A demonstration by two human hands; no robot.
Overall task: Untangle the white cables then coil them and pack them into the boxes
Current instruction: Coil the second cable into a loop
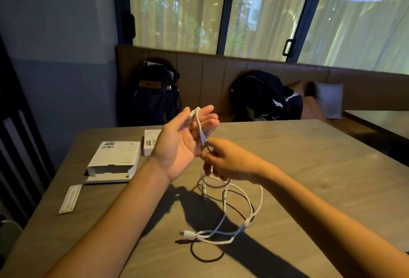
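Nearest the person, the white cables [230,218] hang in loose, tangled loops above the bench [309,167], their shadows falling on its top. One plug [187,234] dangles at the low end and points left, its long axis roughly level. From there the strands rise toward the right hand [225,159], which is pinched around them with fingers curled, knuckles up.

Above the right hand, a doubled stretch of cable runs up and a little left, its long axis close to upright, across the fingers of the left hand [183,142]. That hand is turned palm up with fingers spread and loose; the cable rests against the fingers, and whether any finger grips it cannot be told.

Left of the left hand, a flat paper strip [70,199] lies on the bench, its long axis running away from the person. Beyond it sits an open box [115,162], end flap folded out toward the person; what it holds cannot be seen. A second, smaller box [150,142] lies farther back, partly hidden behind the left hand.
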